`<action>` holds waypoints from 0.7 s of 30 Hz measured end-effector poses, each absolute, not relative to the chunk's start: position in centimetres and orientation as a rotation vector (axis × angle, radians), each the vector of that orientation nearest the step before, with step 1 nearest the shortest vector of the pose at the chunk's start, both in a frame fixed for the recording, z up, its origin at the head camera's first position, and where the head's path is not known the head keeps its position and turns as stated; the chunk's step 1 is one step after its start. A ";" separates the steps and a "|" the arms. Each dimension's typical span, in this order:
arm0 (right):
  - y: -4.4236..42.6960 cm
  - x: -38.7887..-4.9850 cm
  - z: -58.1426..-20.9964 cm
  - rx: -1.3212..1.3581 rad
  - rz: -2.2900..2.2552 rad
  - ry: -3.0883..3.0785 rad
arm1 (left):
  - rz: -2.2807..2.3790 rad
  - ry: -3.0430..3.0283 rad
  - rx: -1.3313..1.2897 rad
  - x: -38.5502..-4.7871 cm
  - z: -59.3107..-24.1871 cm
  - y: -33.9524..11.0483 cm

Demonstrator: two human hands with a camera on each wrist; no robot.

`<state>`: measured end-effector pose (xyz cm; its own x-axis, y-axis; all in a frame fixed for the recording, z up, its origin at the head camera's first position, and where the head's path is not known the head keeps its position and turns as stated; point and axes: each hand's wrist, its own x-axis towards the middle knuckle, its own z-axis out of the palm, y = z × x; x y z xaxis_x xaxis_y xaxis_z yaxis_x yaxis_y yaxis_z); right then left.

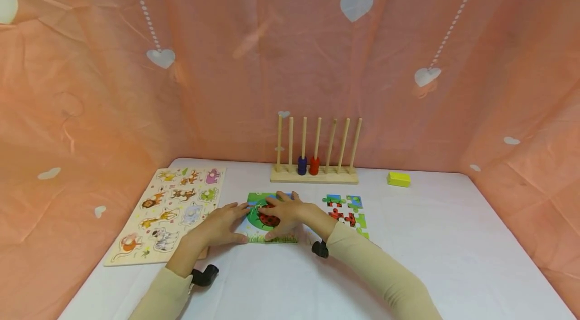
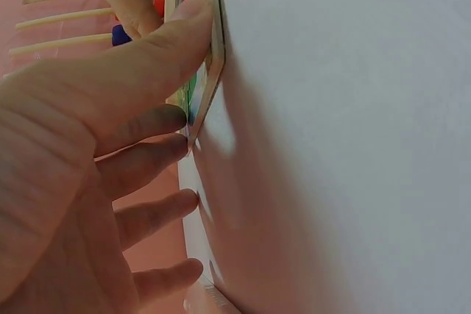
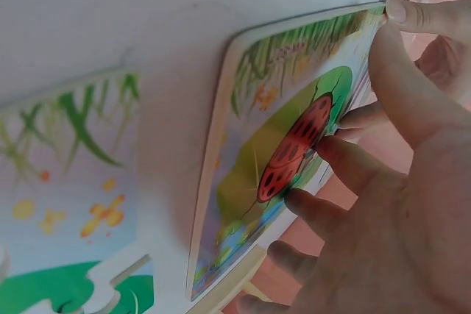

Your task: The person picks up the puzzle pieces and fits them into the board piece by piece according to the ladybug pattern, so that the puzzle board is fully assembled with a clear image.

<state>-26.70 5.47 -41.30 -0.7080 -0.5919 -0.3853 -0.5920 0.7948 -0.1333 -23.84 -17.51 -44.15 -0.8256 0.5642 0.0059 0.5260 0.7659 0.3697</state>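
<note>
Fingers (image 2: 151, 215) of the left hand (image 1: 217, 227) are spread, thumb at the near corner of the ladybug board (image 3: 283, 137). The right hand (image 1: 286, 215) arches over it, fingers also spread.

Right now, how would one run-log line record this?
left hand: touches ladybug picture, left edge | right hand: on its face | jigsaw pieces: right of picture
</note>
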 end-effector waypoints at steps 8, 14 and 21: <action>5.2 -26.8 -41.2 -0.920 0.026 2.581 | 0.561 2.857 0.893 -23.9 -44.1 -17.5; 4.9 -26.8 -41.3 -0.933 0.054 2.593 | 0.568 2.858 0.901 -23.9 -44.2 -17.5; 5.2 -26.8 -41.9 -0.900 -0.037 2.628 | 0.566 2.861 0.880 -23.9 -44.4 -17.6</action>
